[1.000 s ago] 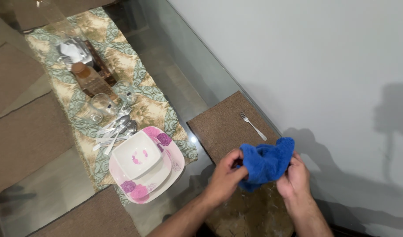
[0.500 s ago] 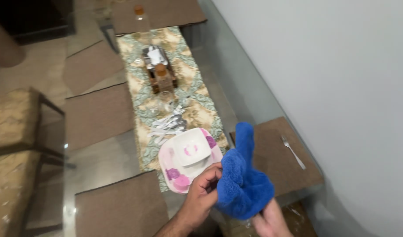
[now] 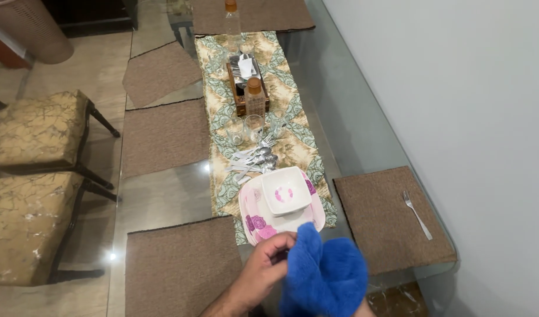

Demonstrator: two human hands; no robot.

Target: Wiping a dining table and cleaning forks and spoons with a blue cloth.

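Left hand (image 3: 263,273) has its fingers curled round a fluffy blue cloth (image 3: 325,276) at the desk's (image 3: 164,199) near edge — right hand's hidden behind it, can't tell its grip.

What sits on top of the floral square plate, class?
A white square bowl with pink marks inside rests on the plate. The plate's centre is covered by it; the blue cloth overlaps its near edge.

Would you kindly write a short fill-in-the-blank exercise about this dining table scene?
1. The left hand grips a fluffy cloth coloured ____.
2. A lone ____ lies on the brown placemat nearest the wall.
3. The white bowl sits on a flowered ____.

Missing words: blue; fork; plate
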